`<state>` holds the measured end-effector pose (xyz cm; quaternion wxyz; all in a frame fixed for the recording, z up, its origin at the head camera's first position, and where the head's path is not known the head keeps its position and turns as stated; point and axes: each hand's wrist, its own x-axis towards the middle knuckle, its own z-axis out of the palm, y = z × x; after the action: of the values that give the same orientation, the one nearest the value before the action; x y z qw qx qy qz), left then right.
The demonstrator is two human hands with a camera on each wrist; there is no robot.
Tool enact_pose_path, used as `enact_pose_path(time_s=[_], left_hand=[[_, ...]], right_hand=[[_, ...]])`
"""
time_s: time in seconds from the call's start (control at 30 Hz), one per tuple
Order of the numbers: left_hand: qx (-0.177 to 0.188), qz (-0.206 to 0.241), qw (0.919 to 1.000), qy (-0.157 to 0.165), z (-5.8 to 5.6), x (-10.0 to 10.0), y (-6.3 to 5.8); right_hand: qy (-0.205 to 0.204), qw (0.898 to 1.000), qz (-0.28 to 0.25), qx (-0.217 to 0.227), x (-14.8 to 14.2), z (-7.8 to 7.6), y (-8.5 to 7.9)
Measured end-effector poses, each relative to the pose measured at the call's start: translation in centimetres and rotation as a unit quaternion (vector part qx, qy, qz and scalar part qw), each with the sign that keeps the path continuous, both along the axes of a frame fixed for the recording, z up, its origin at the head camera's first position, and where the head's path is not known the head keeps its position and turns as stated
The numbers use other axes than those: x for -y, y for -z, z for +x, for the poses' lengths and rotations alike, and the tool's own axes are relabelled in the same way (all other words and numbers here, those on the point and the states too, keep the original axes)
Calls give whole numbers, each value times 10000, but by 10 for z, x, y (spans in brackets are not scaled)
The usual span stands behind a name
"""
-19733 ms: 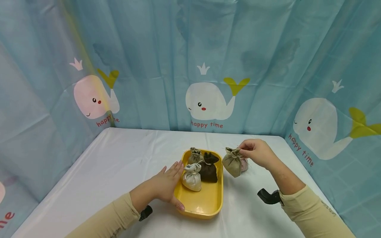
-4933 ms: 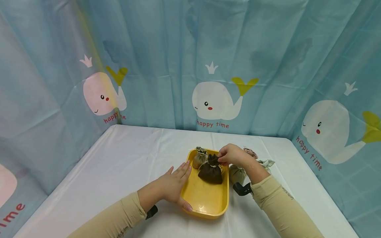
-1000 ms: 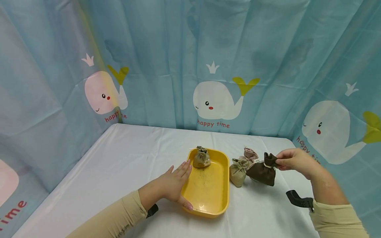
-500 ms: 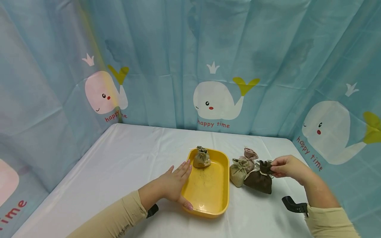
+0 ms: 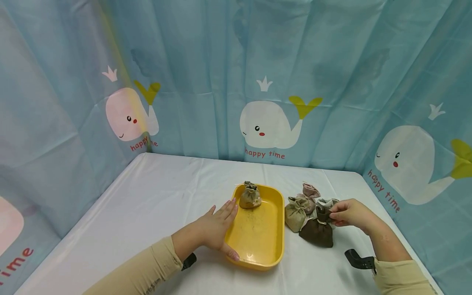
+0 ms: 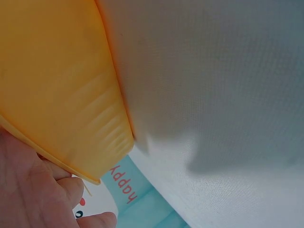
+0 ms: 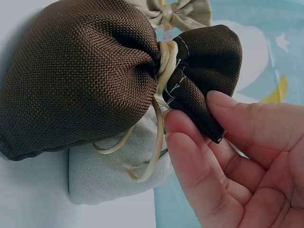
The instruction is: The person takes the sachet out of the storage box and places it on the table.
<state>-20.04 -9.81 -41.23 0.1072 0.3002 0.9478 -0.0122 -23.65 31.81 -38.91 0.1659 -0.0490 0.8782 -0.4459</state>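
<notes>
My right hand (image 5: 352, 214) pinches the gathered neck of a dark brown drawstring pouch (image 5: 316, 232) between thumb and fingers. In the right wrist view that brown pouch (image 7: 80, 71) is tied with a pale cord and overlaps a whitish pouch (image 7: 121, 164). Pressed along the left rim of a yellow tray (image 5: 254, 256), my left hand (image 5: 215, 229) lies with its fingers straight. The left wrist view shows the tray's outer wall (image 6: 61, 85) with the fingers at its rim. One olive pouch (image 5: 250, 196) with a small flower sits at the tray's far end.
Right of the tray stand a khaki pouch (image 5: 295, 215) and, behind it, a pink pouch (image 5: 309, 196), both close beside the brown one. A white cloth (image 5: 147, 213) covers the table, and a blue whale-print curtain (image 5: 206, 82) hangs at its back and sides.
The brown pouch was in the tray earlier; my right hand has carried it right and lowered it beside the others. Khaki and white pouches also left the tray. My left hand stays on the rim.
</notes>
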Motion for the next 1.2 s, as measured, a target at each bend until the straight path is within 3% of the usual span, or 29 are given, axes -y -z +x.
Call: enact_pose_path(time_s=[0.5,0.9,1.2], left_hand=[[-35,-21,10000,13,-1,0,-1],[-25,41,10000,5,-1,0,-1],[16,56,10000,26,2,0,-2]], right_hand=[[44,9994,297,-143,-1,-1,-8],[-256,9976,317,-559,-5,-8,-35],[-365,9959,328,-766,8,-17,-54]])
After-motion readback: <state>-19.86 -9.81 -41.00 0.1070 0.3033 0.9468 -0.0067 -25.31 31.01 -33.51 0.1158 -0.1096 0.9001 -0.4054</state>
